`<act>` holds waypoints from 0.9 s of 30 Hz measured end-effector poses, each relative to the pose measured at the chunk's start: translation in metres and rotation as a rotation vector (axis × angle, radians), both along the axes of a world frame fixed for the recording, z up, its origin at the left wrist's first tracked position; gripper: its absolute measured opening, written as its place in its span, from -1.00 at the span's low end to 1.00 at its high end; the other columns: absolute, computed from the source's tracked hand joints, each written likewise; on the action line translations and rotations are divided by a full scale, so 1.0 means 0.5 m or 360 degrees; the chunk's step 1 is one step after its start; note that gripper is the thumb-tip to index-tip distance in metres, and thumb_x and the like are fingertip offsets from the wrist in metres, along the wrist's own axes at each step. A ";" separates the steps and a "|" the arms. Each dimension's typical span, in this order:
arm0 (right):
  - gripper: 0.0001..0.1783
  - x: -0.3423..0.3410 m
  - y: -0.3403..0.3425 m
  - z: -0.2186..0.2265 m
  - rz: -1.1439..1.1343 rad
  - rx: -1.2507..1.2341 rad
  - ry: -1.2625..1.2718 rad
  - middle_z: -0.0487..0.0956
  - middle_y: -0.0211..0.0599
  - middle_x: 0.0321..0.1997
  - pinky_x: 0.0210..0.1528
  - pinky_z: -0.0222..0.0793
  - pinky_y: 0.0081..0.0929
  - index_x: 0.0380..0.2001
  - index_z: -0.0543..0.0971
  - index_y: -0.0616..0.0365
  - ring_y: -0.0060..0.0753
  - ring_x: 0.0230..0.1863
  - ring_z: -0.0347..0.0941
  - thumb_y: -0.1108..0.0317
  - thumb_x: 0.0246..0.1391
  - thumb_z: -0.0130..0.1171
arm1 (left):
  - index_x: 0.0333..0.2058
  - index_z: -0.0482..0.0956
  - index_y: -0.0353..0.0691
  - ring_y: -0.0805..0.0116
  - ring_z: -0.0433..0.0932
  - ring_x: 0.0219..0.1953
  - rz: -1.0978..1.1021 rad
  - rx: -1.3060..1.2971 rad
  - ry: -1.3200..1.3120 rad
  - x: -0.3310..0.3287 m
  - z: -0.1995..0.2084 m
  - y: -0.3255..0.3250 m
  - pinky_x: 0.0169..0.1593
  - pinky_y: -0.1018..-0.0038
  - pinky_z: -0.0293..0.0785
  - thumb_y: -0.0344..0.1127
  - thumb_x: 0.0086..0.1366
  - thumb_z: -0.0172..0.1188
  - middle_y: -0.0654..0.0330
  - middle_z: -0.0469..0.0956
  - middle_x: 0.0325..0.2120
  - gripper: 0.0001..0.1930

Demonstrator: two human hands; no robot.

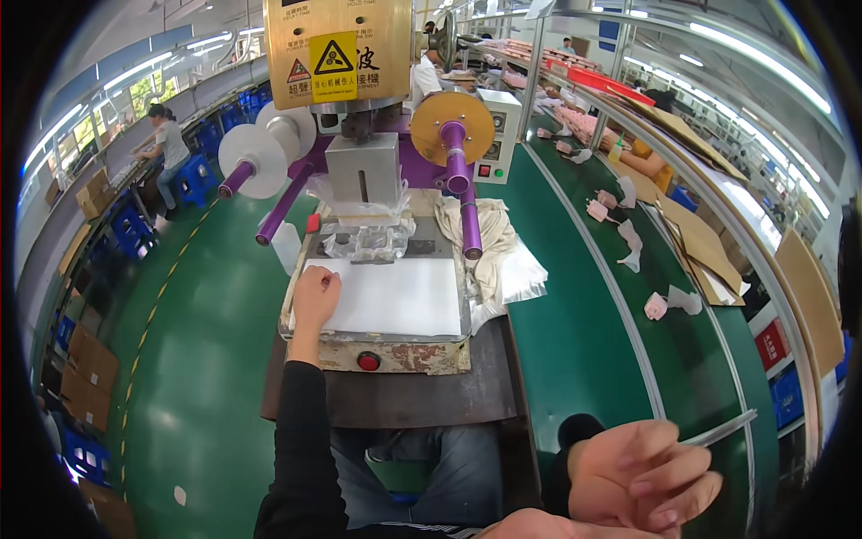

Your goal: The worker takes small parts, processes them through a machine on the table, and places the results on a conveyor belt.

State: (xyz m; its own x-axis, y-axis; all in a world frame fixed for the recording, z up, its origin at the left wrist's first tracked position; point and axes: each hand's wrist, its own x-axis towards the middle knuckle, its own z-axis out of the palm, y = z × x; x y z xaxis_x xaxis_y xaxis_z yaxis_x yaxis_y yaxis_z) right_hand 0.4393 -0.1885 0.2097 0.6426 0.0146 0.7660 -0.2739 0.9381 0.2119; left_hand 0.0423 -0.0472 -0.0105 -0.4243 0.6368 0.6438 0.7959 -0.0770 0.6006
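Observation:
In front of me stands a press machine with a gold head and a grey metal block. Clear plastic moulded pieces lie under the block. A white sheet covers the bed toward me. My left hand rests over the sheet's left edge with its fingers curled in; whatever they may hold is hidden. My right hand is raised at the lower right, away from the machine, its fingers loosely bent and somewhat apart with nothing seen in them. A red button sits on the machine's front.
Purple rods and a white reel jut out around the block. Beige cloth lies right of the bed. A green conveyor carries pink pieces; a co-worker's arm reaches beside it. Another person sits far left.

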 end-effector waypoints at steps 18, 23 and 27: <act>-0.70 0.050 0.011 -0.035 -0.0156 0.0167 -0.0721 0.39 -0.56 -0.53 -0.75 0.08 -0.76 -0.70 0.44 0.08 -0.73 -0.80 0.26 0.50 0.10 0.14 | -0.45 0.57 -0.33 0.08 0.57 -0.45 -0.0012 -0.0019 -0.0005 0.001 -0.001 0.004 -0.32 0.25 0.48 -0.31 0.20 0.29 0.03 0.56 -0.47 -0.81; -0.77 0.072 0.023 -0.021 0.0062 0.0381 -0.1290 0.50 -0.38 -0.59 -0.62 0.25 -0.54 -0.57 0.50 0.10 -0.52 -0.66 0.40 0.35 0.17 0.07 | -0.44 0.57 -0.34 0.10 0.56 -0.44 0.0009 -0.0056 0.0008 -0.001 -0.001 0.003 -0.32 0.27 0.47 -0.31 0.20 0.29 0.03 0.55 -0.47 -0.81; -0.63 0.091 0.069 0.016 0.0516 0.0608 -0.1587 0.59 -0.25 -0.54 -0.52 0.36 -0.35 -0.49 0.64 0.08 -0.35 -0.54 0.52 0.14 0.25 -0.02 | -0.44 0.57 -0.34 0.12 0.55 -0.45 -0.0030 -0.0018 -0.0012 -0.003 -0.005 -0.001 -0.32 0.27 0.46 -0.31 0.21 0.28 0.04 0.54 -0.47 -0.81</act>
State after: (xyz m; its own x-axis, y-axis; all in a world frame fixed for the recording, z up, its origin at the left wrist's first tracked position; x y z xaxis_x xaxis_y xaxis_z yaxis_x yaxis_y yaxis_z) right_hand 0.4847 -0.1541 0.2176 -0.2539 -0.2765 0.9269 -0.7024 0.7115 0.0199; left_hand 0.0410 -0.0477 -0.0131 -0.4170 0.6519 0.6333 0.7896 -0.0852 0.6076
